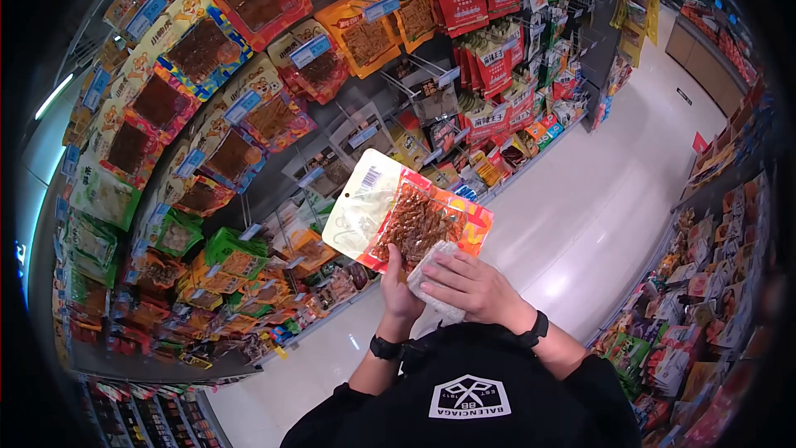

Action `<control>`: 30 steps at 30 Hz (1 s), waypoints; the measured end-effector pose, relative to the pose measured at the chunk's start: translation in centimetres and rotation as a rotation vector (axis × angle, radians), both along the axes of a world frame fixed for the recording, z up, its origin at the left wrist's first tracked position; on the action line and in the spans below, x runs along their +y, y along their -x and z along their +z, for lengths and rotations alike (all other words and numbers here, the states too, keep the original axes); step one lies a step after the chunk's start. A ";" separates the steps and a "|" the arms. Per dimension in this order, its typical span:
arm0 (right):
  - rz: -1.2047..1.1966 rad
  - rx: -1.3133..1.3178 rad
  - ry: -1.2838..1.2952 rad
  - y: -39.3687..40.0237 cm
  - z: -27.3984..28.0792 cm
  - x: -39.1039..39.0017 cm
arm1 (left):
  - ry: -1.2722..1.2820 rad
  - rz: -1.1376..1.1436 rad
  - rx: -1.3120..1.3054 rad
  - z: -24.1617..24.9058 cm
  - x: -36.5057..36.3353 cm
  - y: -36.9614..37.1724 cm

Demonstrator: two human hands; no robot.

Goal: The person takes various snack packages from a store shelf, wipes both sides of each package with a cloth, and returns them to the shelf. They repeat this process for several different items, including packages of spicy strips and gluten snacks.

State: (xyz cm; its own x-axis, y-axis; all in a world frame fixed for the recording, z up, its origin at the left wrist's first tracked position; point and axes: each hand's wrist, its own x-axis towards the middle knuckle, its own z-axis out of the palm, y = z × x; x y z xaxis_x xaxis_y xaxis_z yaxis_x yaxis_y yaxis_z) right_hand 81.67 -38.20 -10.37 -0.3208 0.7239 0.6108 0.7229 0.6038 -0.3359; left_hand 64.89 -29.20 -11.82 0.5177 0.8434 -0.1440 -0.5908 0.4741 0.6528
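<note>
A flat snack package (414,211) with a clear window over brown food, a cream end with a barcode and a red-orange end is held up in front of the body. My left hand (400,290) grips its lower edge, thumb raised against the front. In my right hand (474,282) is a white cloth (439,282), pressed on the package's lower right part under closed fingers. The cloth hides some of that corner and part of the left hand's fingers.
Hanging snack packages (274,116) on hooks with blue price tags fill the shelf rack at the left and ahead. Another rack of packets (680,332) stands at the right. Between them runs a shiny pale floor aisle (580,216).
</note>
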 end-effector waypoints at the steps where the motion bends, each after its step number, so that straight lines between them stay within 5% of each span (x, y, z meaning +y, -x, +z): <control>1: 0.001 -0.005 0.002 -0.6 -0.3 0.1 | 0.002 0.001 -0.005 0.2 0.0 0.0; 8: -0.389 0.248 0.045 -1.7 -0.7 3.3 | -0.084 -0.019 0.159 -0.3 0.0 0.4; 15: 0.000 0.045 0.153 2.8 -0.9 3.9 | -0.077 0.054 0.092 -2.6 3.0 2.2; 24: -0.309 0.186 0.092 2.9 0.1 11.4 | -0.247 -0.089 0.289 -2.9 4.9 4.1; 30: 0.009 0.049 0.221 8.0 -0.3 14.2 | -0.158 0.037 0.324 -6.1 8.8 6.9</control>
State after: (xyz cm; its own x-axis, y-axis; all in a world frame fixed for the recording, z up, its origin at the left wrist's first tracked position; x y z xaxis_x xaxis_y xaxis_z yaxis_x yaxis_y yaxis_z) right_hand 73.64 -24.04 -10.69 -0.3014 0.8393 0.4525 0.6974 0.5177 -0.4956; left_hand 57.99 -20.41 -17.94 0.4350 0.8858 -0.1620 -0.3559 0.3344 0.8726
